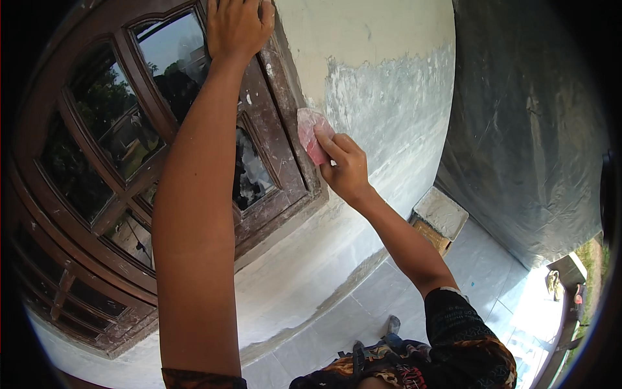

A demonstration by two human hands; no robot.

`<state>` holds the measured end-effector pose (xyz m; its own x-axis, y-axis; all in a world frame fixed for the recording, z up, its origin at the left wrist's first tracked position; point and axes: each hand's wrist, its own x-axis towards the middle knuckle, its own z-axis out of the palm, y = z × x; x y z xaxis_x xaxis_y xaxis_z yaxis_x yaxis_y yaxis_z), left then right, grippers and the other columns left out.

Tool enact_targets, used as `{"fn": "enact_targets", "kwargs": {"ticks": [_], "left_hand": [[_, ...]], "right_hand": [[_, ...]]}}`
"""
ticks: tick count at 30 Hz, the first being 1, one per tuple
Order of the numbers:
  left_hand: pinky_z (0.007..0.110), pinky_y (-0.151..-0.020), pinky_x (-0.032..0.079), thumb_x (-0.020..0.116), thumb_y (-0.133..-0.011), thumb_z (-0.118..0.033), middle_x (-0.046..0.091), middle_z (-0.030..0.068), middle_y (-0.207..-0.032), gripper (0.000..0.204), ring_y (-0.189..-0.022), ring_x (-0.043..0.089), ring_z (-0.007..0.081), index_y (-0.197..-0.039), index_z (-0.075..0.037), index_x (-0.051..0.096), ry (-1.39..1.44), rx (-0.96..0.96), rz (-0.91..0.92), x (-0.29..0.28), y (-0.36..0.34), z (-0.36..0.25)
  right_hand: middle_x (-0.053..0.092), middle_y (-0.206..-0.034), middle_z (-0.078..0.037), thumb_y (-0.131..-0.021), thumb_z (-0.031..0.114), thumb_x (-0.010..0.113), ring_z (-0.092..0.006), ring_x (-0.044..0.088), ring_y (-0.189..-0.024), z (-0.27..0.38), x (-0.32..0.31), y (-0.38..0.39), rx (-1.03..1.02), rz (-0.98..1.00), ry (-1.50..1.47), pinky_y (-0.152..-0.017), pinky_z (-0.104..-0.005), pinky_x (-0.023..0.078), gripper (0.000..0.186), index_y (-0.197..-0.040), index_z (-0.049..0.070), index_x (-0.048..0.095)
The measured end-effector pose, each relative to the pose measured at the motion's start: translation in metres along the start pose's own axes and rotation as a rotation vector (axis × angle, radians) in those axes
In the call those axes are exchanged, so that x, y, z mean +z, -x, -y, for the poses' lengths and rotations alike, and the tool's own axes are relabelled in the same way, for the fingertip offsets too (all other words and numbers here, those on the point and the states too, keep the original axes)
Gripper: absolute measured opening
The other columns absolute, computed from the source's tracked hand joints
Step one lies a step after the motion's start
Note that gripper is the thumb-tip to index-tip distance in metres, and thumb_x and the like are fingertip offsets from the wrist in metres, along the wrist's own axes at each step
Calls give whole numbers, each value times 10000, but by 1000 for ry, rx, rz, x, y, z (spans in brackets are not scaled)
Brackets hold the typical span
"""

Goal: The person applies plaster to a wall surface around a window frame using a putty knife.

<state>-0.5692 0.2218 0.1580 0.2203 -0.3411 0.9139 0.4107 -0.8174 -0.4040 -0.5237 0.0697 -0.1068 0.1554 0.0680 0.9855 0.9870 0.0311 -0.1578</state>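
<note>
My right hand (346,165) pinches a flat, pinkish-red piece (312,136) smeared with white dust, its thumb on the near face. The piece is at the wall beside the right edge of the brown wooden window frame (285,117). Whether it is a scraper or folded sandpaper I cannot tell. Higher up, my left hand (240,29) lies against the window's upper right part, thumb apart from the fingers. Its fingertips are cut off by the picture's top edge, and no held thing shows. The wall (389,97) has a cream upper area and a patchy grey-white coat below.
A dark plastic sheet (518,129) hangs at the right. Below it a box-like block (442,212) with a dusty top stands by the wall. Grey tiles (363,298) cover the floor. The window's glass panes (116,129) reflect trees and sky.
</note>
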Motion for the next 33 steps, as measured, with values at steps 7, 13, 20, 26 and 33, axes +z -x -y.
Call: {"fn": "enact_targets", "kwargs": {"ticks": [7, 13, 20, 26, 33], "left_hand": [[482, -1225, 193, 475, -972, -183, 423, 199, -1524, 496, -1459, 329, 334, -1422, 27, 472, 40, 36, -32, 2, 8, -2], [475, -1232, 180, 513, -926, -154, 371, 226, -1548, 581, -1481, 285, 332, -1457, 55, 404, 79, 78, 164, -12, 67, -1], [469, -1214, 227, 513, -971, -191, 423, 126, -1549, 509, -1472, 336, 243, -1453, -34, 468, -164, 138, 137, -15, 89, -11], [470, -1224, 205, 523, -931, -162, 397, 178, -1544, 542, -1476, 309, 288, -1441, 8, 452, -96, 102, 172, -26, 87, -19], [474, -1234, 173, 546, -889, -135, 368, 221, -1550, 587, -1478, 289, 331, -1430, 63, 432, -9, 69, 208, -29, 85, -17]], "right_hand": [[616, -833, -95, -761, -27, 675, -271, 634, -790, -39, 13, -60, 49, -42, 214, -675, -384, 540, 512, -1262, 74, 635], [601, -843, -94, -721, -50, 681, -291, 632, -822, -3, 10, 22, 31, 105, 60, -689, -411, 542, 595, -1299, 80, 617], [600, -820, -82, -752, -24, 674, -282, 607, -758, -35, 8, -80, -97, -125, 196, -663, -399, 530, 509, -1247, 90, 650], [593, -852, -55, -688, -53, 681, -264, 615, -808, -26, 14, 15, -67, 71, 141, -678, -383, 548, 644, -1307, 118, 634], [578, -811, -72, -687, -80, 669, -257, 584, -746, -26, 1, -64, -100, -123, 130, -657, -379, 513, 611, -1267, 113, 659]]}}
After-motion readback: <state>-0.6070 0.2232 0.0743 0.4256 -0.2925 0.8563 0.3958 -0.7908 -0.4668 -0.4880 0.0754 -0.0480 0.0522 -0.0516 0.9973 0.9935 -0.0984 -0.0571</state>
